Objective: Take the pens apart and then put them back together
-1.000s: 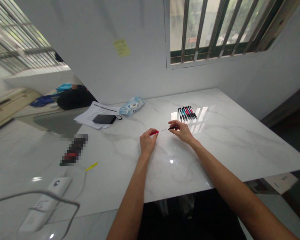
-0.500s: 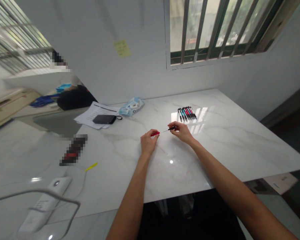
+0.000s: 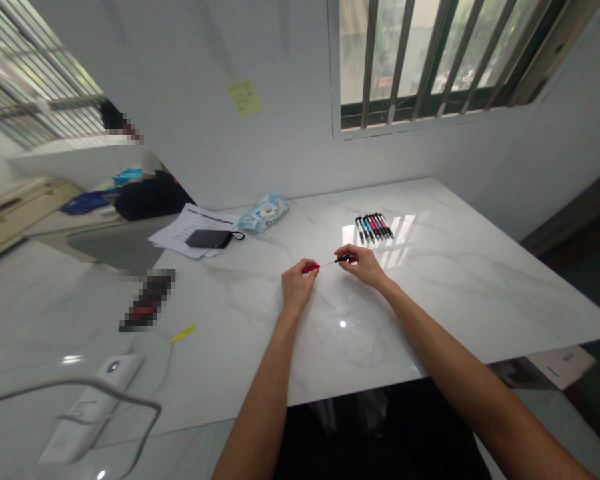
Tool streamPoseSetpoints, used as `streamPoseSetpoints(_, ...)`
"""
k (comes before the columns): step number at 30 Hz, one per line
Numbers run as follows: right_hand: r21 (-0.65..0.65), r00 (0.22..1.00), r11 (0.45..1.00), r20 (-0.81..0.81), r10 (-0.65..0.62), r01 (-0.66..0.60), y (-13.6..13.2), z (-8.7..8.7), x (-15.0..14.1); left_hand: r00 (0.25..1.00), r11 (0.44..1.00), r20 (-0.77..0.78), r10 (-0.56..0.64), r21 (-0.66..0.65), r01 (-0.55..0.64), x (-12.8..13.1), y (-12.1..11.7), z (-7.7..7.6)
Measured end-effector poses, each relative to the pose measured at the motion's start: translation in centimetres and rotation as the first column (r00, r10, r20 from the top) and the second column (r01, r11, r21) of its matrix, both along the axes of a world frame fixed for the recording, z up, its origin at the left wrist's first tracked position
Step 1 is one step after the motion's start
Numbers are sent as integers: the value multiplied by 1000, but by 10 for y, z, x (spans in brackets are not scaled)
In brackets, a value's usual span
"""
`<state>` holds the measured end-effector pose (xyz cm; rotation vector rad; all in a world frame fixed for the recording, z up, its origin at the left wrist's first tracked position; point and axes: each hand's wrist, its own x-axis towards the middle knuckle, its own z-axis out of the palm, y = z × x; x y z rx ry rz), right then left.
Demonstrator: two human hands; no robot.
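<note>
Above the table's middle, my left hand point(image 3: 297, 287) pinches the red barrel point(image 3: 311, 269) of a pen. Facing it, my right hand point(image 3: 366, 265) is closed on the pen's black grip section point(image 3: 343, 258), its fingertips pressed together. A thin pale refill point(image 3: 327, 264) spans the short gap between the two parts, which stand apart. Just beyond my right hand lies a row of several pens point(image 3: 375, 227) side by side, with white, teal, red and black bodies.
White marbled table point(image 3: 480, 287) under both hands. Back left: papers point(image 3: 180, 223), a black phone-like case point(image 3: 207, 239) with a strap, and a blue-white soft packet point(image 3: 263, 213). A white power strip point(image 3: 93, 407), a grey cable point(image 3: 153, 427) and a yellow tag point(image 3: 183, 333) lie front left.
My right hand has shifted very slightly left with the black grip section, so the gap to the red barrel looks a little shorter. My left hand stays nearly still.
</note>
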<state>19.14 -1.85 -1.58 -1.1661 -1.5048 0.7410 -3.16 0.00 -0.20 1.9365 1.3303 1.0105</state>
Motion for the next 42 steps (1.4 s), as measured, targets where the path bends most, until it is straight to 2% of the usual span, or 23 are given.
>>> streamPoseSetpoints(6,-24,1000,999,9,23,-22,-2,0,-3,999,999,-16,-41,22,41,2,-2,2)
streamPoseSetpoints(14,-41,994,995,50,95,-93,-4,-2,-10,979,986,-197,-62,139,90,12,-9,3)
streamPoseSetpoints(18,-132,993,985,21,119,-115,-5,-1,-7,972,982,-230,-43,169,83,13,-9,2)
streamPoseSetpoints(21,-172,990,977,44,133,-124,-6,1,-4,974,983,-226,-25,172,65,13,-9,3)
streamPoseSetpoints(26,-124,981,987,146,125,-107,-6,5,3,984,989,-178,6,148,20,10,-8,2)
streamPoseSetpoints(30,-166,960,983,254,118,-77,-7,8,6,986,990,-165,-10,137,33,10,-8,3)
streamPoseSetpoints(35,-188,973,977,187,136,-100,-8,9,7,988,992,-154,3,125,16,10,-8,4)
streamPoseSetpoints(38,-201,963,975,227,142,-96,-8,9,9,989,991,-145,6,132,14,10,-9,6)
streamPoseSetpoints(42,-193,972,975,187,143,-106,-8,10,8,990,991,-144,-6,133,25,11,-9,6)
